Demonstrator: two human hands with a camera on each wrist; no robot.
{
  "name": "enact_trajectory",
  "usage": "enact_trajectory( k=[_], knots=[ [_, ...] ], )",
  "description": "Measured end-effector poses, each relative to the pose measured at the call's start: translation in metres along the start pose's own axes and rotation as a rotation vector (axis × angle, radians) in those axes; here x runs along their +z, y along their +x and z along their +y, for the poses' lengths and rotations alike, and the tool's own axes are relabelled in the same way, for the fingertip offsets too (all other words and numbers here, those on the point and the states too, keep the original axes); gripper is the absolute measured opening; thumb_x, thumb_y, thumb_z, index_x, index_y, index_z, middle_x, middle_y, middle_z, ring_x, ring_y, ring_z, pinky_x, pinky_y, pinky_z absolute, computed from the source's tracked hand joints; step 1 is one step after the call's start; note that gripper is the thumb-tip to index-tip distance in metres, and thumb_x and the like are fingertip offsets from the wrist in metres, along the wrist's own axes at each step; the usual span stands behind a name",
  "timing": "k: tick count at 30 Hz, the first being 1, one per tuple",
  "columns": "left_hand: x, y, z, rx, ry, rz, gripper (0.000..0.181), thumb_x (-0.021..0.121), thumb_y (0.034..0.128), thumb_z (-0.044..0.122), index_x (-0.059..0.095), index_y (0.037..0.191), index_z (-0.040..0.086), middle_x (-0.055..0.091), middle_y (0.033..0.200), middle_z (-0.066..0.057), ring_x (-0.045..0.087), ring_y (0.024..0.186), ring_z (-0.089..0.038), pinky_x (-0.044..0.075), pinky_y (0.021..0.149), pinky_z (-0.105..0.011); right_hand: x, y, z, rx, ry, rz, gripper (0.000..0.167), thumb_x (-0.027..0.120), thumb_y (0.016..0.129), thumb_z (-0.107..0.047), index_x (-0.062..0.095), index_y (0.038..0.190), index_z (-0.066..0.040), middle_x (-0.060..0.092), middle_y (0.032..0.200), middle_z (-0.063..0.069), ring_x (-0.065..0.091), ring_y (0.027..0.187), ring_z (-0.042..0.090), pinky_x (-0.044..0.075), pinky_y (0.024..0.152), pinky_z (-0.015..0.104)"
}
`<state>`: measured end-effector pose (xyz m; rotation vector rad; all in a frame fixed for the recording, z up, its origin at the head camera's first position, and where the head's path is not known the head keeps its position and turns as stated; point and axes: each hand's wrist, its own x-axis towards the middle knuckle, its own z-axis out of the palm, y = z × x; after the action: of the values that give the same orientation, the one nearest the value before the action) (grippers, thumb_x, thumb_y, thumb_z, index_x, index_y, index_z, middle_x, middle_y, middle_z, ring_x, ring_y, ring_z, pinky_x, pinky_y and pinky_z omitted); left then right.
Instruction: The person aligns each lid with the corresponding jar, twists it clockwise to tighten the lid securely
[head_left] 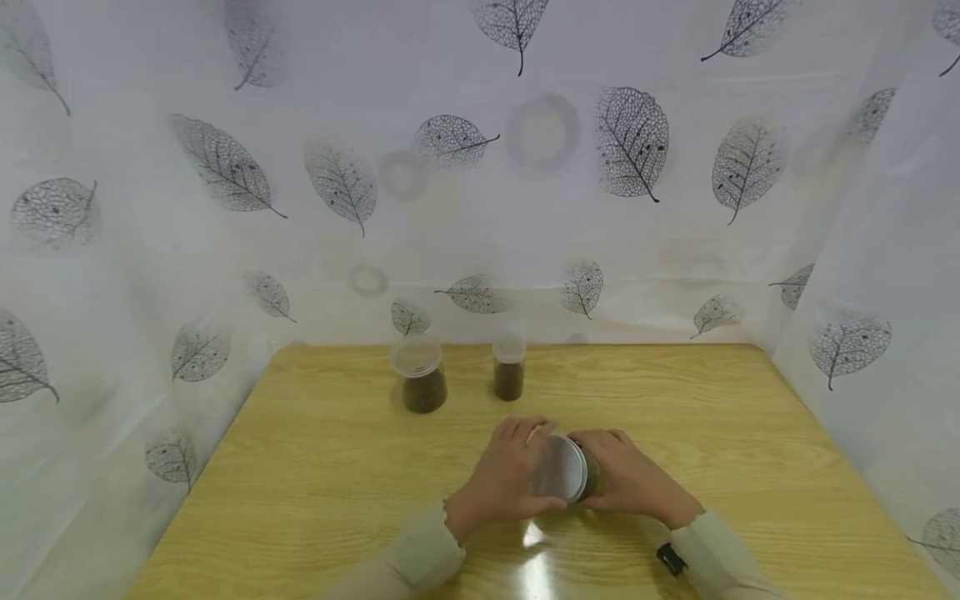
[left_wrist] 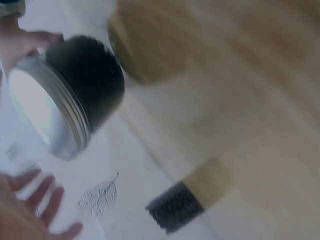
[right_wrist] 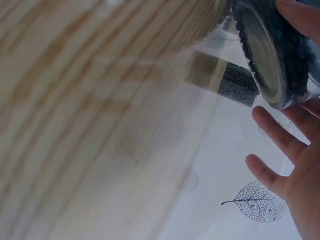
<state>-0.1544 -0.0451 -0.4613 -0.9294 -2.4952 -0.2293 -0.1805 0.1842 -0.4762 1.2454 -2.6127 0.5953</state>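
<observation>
A clear jar of dark beans (right_wrist: 300,55) with a silver lid (head_left: 561,468) is tilted above the table, its lid towards my left hand. My right hand (head_left: 633,477) grips the jar's side. In the right wrist view, the thumb and upper fingers are around the jar, and the lower fingers (right_wrist: 272,172) spread away. My left hand (head_left: 504,471) is beside the lid. In the left wrist view its fingers (left_wrist: 42,197) are spread and stand apart from the lid. That view also shows the jar's dark body (left_wrist: 92,75).
Towards the back of the wooden table (head_left: 337,483) stand a wide clear-lidded jar (head_left: 424,387) and a narrower jar (head_left: 508,379), both with dark contents. Leaf-patterned white sheeting (head_left: 465,225) encloses the back and sides. A black device (head_left: 671,559) is at the right sleeve.
</observation>
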Motion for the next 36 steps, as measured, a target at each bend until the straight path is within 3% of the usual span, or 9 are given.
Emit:
enact_trajectory(
  k=[3, 6, 10, 13, 20, 28, 36],
  knots=[
    [0.001, -0.003, 0.012, -0.157, -0.013, 0.057, 0.095, 0.070, 0.0613, 0.070, 0.050, 0.128, 0.006, 0.056, 0.119, -0.005, 0.052, 0.110, -0.020, 0.043, 0.096, -0.038, -0.001, -0.001, 0.000, 0.001, 0.000, -0.002, 0.089, 0.089, 0.054, -0.034, 0.048, 0.128, -0.009, 0.058, 0.123, 0.000, 0.055, 0.112, 0.023, 0.043, 0.091, 0.049],
    [0.001, -0.005, 0.023, -0.292, -0.017, 0.034, 0.094, 0.070, 0.0588, 0.072, 0.052, 0.123, 0.006, 0.057, 0.114, -0.006, 0.053, 0.106, -0.022, 0.043, 0.094, -0.040, -0.001, -0.001, -0.001, -0.002, -0.009, 0.001, 0.088, 0.088, 0.054, -0.035, 0.048, 0.128, -0.009, 0.057, 0.123, -0.001, 0.055, 0.112, 0.022, 0.044, 0.091, 0.049],
    [0.001, -0.004, 0.032, -0.358, 0.025, -0.042, 0.095, 0.070, 0.0552, 0.074, 0.053, 0.120, 0.008, 0.057, 0.112, -0.006, 0.054, 0.103, -0.024, 0.043, 0.094, -0.042, 0.000, 0.000, 0.000, -0.004, -0.024, 0.010, 0.086, 0.087, 0.056, -0.038, 0.048, 0.128, -0.010, 0.058, 0.122, -0.002, 0.056, 0.112, 0.021, 0.044, 0.092, 0.048],
    [0.003, -0.003, 0.034, -0.351, 0.068, -0.061, 0.094, 0.071, 0.0539, 0.074, 0.053, 0.118, 0.008, 0.058, 0.110, -0.005, 0.055, 0.103, -0.024, 0.043, 0.094, -0.042, 0.000, 0.000, 0.000, 0.003, -0.024, 0.005, 0.086, 0.086, 0.058, -0.040, 0.048, 0.128, -0.010, 0.058, 0.122, -0.002, 0.056, 0.112, 0.021, 0.044, 0.092, 0.049],
    [0.006, -0.002, 0.030, -0.271, 0.115, -0.024, 0.093, 0.075, 0.0503, 0.072, 0.056, 0.115, 0.009, 0.059, 0.108, -0.004, 0.055, 0.102, -0.021, 0.044, 0.091, -0.039, 0.000, -0.001, -0.001, 0.010, -0.012, 0.005, 0.083, 0.083, 0.061, -0.048, 0.049, 0.127, -0.011, 0.058, 0.122, -0.003, 0.057, 0.111, 0.021, 0.044, 0.092, 0.049],
    [0.003, -0.002, 0.017, -0.162, 0.072, -0.090, 0.094, 0.075, 0.0549, 0.069, 0.052, 0.122, 0.008, 0.057, 0.115, -0.004, 0.054, 0.106, -0.020, 0.043, 0.096, -0.040, 0.001, 0.001, 0.002, -0.009, -0.024, 0.012, 0.084, 0.085, 0.058, -0.046, 0.049, 0.126, -0.012, 0.058, 0.121, -0.003, 0.057, 0.111, 0.022, 0.045, 0.091, 0.049],
    [0.003, -0.003, 0.007, -0.070, 0.039, -0.089, 0.095, 0.077, 0.0542, 0.067, 0.050, 0.125, 0.011, 0.055, 0.119, -0.002, 0.052, 0.111, -0.018, 0.040, 0.101, -0.040, 0.001, 0.001, 0.000, -0.013, -0.027, 0.005, 0.086, 0.087, 0.056, -0.042, 0.049, 0.127, -0.011, 0.058, 0.121, -0.001, 0.057, 0.111, 0.023, 0.044, 0.091, 0.049]
  ],
)
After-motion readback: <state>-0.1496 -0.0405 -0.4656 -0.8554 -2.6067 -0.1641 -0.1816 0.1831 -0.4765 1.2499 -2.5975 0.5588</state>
